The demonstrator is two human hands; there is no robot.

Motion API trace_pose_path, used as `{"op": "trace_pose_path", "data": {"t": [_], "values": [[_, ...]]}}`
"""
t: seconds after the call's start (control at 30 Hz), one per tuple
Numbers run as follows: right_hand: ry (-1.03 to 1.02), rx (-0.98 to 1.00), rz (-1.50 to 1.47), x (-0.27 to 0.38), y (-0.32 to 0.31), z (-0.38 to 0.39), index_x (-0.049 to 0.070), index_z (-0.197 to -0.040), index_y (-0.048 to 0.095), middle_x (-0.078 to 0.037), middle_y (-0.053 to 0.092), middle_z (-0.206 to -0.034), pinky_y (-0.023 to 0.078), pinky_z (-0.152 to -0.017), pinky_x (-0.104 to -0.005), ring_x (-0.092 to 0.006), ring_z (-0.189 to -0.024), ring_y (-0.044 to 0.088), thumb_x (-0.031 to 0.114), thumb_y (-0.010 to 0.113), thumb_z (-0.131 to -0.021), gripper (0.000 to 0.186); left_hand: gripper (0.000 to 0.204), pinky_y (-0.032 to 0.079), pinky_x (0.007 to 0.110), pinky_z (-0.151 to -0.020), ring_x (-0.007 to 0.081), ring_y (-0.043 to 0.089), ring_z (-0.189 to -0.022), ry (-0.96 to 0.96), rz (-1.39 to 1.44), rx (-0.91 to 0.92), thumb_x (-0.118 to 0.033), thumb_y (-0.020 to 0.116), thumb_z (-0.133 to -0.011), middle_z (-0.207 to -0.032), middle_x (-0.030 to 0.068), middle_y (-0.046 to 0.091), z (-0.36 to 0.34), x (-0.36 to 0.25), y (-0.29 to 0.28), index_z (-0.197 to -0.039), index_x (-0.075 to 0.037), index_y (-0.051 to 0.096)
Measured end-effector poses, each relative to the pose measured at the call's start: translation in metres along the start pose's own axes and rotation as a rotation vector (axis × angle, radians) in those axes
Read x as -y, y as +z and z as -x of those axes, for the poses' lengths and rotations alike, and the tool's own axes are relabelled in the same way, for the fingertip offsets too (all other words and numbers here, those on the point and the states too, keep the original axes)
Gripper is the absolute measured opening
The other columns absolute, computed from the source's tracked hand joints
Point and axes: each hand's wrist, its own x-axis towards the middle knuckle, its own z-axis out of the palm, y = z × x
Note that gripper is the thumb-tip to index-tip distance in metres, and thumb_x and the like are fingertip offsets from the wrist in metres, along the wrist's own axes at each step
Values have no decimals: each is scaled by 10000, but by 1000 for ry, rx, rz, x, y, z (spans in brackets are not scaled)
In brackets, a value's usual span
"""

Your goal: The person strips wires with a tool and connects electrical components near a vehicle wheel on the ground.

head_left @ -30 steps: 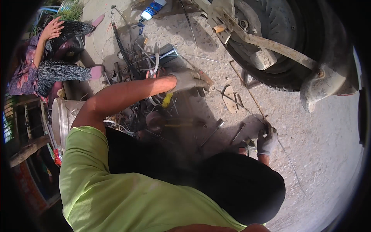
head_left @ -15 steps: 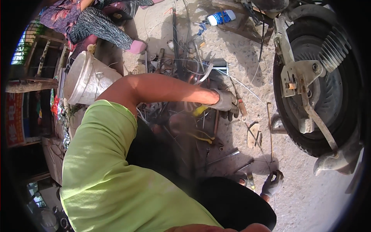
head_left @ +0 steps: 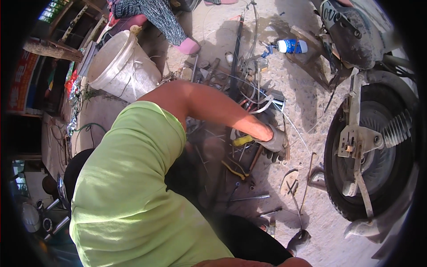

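My left hand, in a grey work glove, reaches over the scattered tools with its fingers bent downward and apart. It overlaps a wooden-handled tool on the ground; I see nothing gripped in it. Close by lie a yellow-handled tool, pliers with yellow grips and a small spring. At the lower right, my gloved right hand is closed round the end of a thin dark metal rod. The rod points up toward a flat pale metal plate. My knee partly hides the right wrist.
A scooter wheel with its spring stands on the right. A white bucket is at the upper left, near another person's leg. A blue-and-white bottle lies farther back. A long thin rusty rod lies near the wheel.
The view has shifted, so the scene sits lower and farther right. My left hand has moved onto the wooden handle beside it. My right hand stays low with the thin rod.
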Motion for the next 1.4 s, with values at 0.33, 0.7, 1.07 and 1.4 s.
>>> {"op": "trace_pose_path", "data": {"t": [0.33, 0.7, 1.07, 1.4], "values": [[275, -23, 147, -79, -26, 34, -9, -1073, 698, -160, 680, -978, 522, -801, -437, -324, -893, 645, 87, 667, -915, 188, 221, 580, 306, -709, 138, 735, -739, 29, -53, -102, -225, 609, -993, -896, 37, 778, 29, 2, -2, -1055, -106, 784], [279, 695, -867, 181, -39, -84, -8, -1337, 612, -87, 735, -1124, 508, -627, -238, -103, -822, 646, 160, 654, -1000, 379, 216, 621, 318, -678, 182, 753, -761, 192, 248, -27, -172, 621, -1002, -975, 95, 775, 36, -2, 2, -1119, -33, 738], [120, 771, -1091, 306, -45, -106, -41, -1132, 685, -62, 711, -849, 482, -615, -220, -80, -671, 593, 103, 647, -965, 224, 189, 597, 310, -676, 166, 748, -759, 238, 292, 13, -179, 634, -989, -942, 72, 779, 63, -20, 8, -1071, -46, 740], [221, 472, -994, 268, -34, -125, -8, -1148, 676, -21, 685, -876, 470, -599, -219, -53, -700, 587, 91, 682, -953, 219, 272, 560, 278, -763, 119, 731, -801, 289, 255, -71, -272, 635, -1019, -954, 53, 791, 66, -27, -26, -1137, -46, 730]]}}
